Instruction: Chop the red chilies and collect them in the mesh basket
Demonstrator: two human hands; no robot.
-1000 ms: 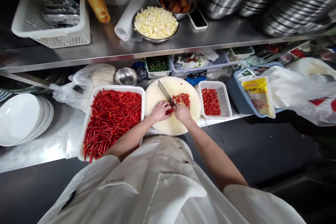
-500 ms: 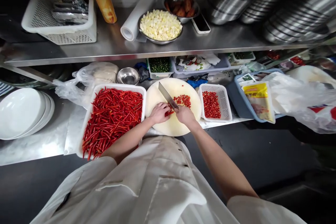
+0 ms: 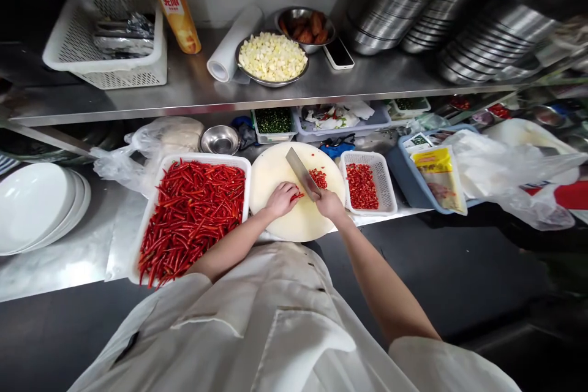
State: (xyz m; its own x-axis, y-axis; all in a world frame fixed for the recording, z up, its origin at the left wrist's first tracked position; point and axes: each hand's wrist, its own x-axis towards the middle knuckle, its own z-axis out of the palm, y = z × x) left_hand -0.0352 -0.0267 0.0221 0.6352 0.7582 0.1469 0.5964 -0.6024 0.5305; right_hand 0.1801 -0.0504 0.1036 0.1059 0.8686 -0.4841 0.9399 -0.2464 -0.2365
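On the round cutting board (image 3: 294, 226), my left hand (image 3: 282, 199) is closed over red chilies (image 3: 298, 195), whose ends stick out past the fingertips. My right hand (image 3: 329, 205) grips the handle of a cleaver (image 3: 302, 173), its blade slanting up and to the left. The blade stands a little right of the held chilies. Behind it lies a small heap of chopped chili (image 3: 318, 178). Left of the board is a white basket (image 3: 248, 184) full of whole red chilies (image 3: 193, 220). To the right, a smaller white basket (image 3: 388, 190) holds chopped chili pieces (image 3: 361, 187).
A steel shelf (image 3: 184, 101) runs above the back of the counter, bearing a bowl of chopped pale pieces (image 3: 272, 58) and stacked steel bowls (image 3: 381, 18). White plates (image 3: 37, 205) stand far left. A blue-grey bin (image 3: 399, 174) with packets sits at the right.
The cleaver has shifted to the right, away from the left hand's fingers, and more of the blade's face shows. The whole view has tilted slightly upward. Both hands keep their hold.
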